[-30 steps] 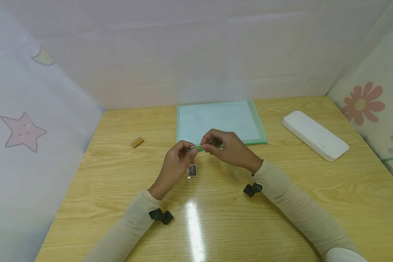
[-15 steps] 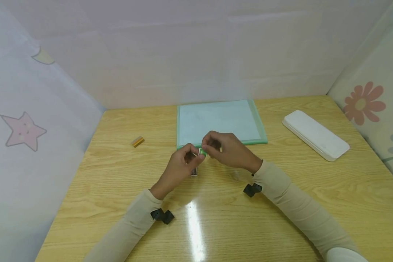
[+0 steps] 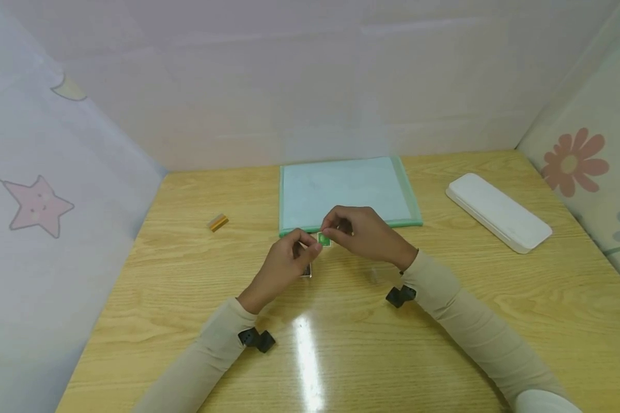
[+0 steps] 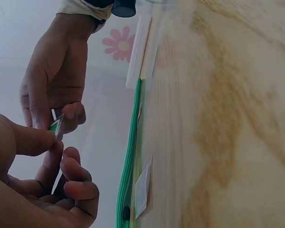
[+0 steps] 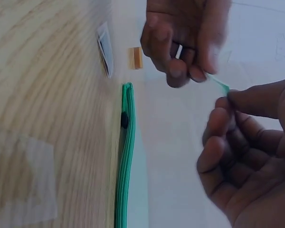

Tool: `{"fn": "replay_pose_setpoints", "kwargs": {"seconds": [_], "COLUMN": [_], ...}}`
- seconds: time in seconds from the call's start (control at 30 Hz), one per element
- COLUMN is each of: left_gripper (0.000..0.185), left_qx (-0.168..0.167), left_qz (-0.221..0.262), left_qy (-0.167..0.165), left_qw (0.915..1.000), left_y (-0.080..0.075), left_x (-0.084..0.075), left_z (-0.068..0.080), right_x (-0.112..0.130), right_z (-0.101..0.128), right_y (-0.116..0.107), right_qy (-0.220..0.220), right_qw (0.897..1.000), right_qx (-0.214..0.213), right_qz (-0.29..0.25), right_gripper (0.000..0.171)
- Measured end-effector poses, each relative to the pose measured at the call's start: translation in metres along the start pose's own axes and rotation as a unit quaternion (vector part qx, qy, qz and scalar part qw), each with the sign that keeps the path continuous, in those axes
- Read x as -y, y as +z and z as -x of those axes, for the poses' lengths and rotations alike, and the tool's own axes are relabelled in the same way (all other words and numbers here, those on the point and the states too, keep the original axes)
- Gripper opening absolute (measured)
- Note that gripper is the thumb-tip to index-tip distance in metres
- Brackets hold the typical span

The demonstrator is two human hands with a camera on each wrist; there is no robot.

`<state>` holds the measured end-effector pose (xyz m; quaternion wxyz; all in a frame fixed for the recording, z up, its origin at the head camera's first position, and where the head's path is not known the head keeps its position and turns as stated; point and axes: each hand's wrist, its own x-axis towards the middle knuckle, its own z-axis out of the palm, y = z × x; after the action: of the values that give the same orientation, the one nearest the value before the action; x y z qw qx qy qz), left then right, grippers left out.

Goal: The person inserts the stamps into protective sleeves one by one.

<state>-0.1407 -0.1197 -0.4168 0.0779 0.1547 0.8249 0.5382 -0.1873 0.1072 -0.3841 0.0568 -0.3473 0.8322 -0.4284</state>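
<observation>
Both hands are pinching a small green card [image 3: 324, 239] above the desk [image 3: 444, 321], left hand [image 3: 285, 265] and right hand [image 3: 364, 234] at opposite edges, so uneven pulling is probably risking a tear or a drop onto the zip pouch [image 3: 348, 192].

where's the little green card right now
In the head view the green card is pinched between the left hand and right hand, just above the table at the near edge of the green folder.
</observation>
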Motion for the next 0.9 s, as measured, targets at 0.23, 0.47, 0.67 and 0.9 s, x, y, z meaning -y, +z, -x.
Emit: {"fn": "replay_pose_setpoints", "kwargs": {"seconds": [0.23,0.47,0.67,0.9], "left_gripper": [0.023,0.021,0.022,0.016], "left_qx": [-0.036,-0.028,-0.013,0.04], "left_qz": [-0.012,-0.005,-0.008,-0.074], "left_qy": [-0.009,-0.006,0.003,0.055], "left_qw": [0.9993,0.9996,0.9999,0.9949], "left_y": [-0.006,-0.005,-0.004,0.003], "left_x": [0.006,0.007,0.006,0.004], "left_z": [-0.001,-0.002,-0.002,-0.002], "right_x": [-0.019,-0.033,-0.033,-0.037], "right_z": [0.0,0.0,0.0,0.009], "right_y": [0.002,0.014,0.001,-0.043], "right_qy": [0.092,0.095,0.106,0.128], "right_qw": [0.99,0.984,0.981,0.98], "right_qx": [0.11,0.145,0.135,0.088], "right_qz": [0.018,0.052,0.086,0.126], "right_gripper": [0.008,0.009,0.01,0.013]}}
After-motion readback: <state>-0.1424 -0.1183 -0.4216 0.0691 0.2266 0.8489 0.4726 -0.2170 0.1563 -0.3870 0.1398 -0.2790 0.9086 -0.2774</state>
